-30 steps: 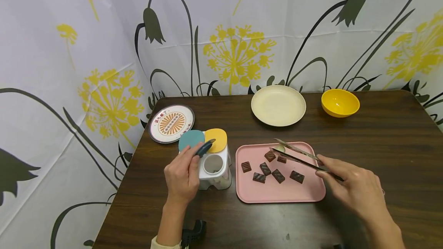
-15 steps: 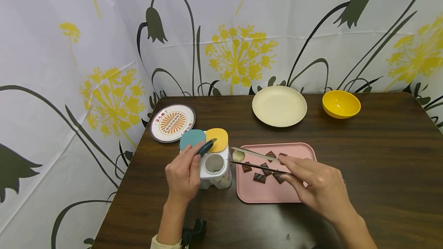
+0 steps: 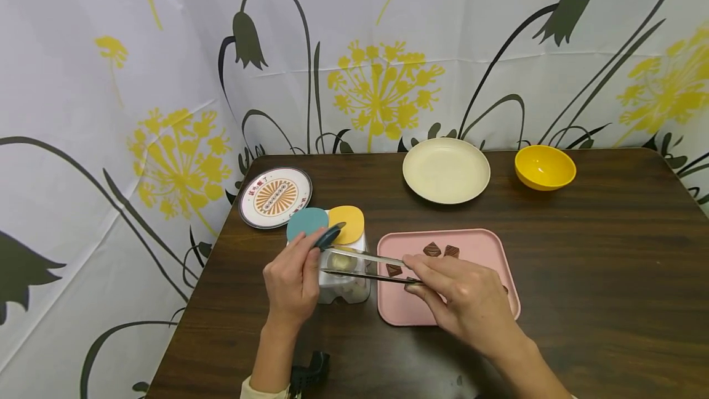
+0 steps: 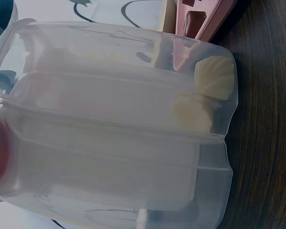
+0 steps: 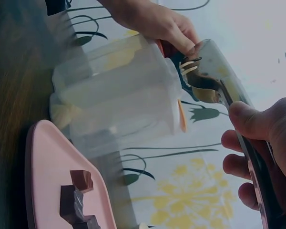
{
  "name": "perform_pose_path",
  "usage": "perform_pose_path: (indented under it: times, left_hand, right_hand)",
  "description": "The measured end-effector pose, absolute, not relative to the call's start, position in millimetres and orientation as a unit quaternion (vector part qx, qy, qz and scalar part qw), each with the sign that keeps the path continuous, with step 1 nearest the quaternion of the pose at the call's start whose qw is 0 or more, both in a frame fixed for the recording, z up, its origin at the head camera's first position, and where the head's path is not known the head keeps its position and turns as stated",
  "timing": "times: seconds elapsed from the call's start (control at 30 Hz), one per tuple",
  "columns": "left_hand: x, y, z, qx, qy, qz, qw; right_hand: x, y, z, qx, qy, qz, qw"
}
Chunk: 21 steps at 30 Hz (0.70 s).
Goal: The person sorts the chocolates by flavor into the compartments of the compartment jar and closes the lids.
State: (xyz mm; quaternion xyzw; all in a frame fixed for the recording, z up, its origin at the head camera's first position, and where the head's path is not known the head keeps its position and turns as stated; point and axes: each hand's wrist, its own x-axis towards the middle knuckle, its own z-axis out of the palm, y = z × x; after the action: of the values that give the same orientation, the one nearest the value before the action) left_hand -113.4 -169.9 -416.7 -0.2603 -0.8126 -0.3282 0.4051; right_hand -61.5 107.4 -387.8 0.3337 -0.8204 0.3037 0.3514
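My left hand (image 3: 292, 276) pinches a raised dark blue lid (image 3: 328, 237) on a clear storage container (image 3: 346, 291) with a white top. My right hand (image 3: 465, 294) grips metal tongs (image 3: 382, 259), whose tips hold a cream-coloured shell-shaped chocolate (image 5: 206, 95) over the container's uncovered compartment. Through the clear wall in the left wrist view, cream shell chocolates (image 4: 214, 77) lie at the bottom. Beneath the right hand is a pink tray (image 3: 407, 316) bearing brown chocolates (image 3: 432, 249); the hand hides some of them.
Behind the container lies a patterned white plate (image 3: 276, 197). A cream plate (image 3: 446, 170) and a yellow bowl (image 3: 545, 167) stand along the back of the dark wooden table (image 3: 604, 263). The container's teal lid (image 3: 306, 225) and yellow lid (image 3: 350, 225) are down.
My right hand has carried the tongs and the cream chocolate leftward from the tray to above the uncovered compartment. My left hand has stayed in place with the lid.
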Motion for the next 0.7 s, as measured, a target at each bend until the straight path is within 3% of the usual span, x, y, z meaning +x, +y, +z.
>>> perform_pose_path:
  times: [0.7]
  left_hand:
    - [-113.8, -170.0, -417.0, -0.257, -0.816, -0.329, 0.401]
  right_hand:
    - [-59.2, 109.1, -389.8, 0.327, -0.843, 0.288, 0.316]
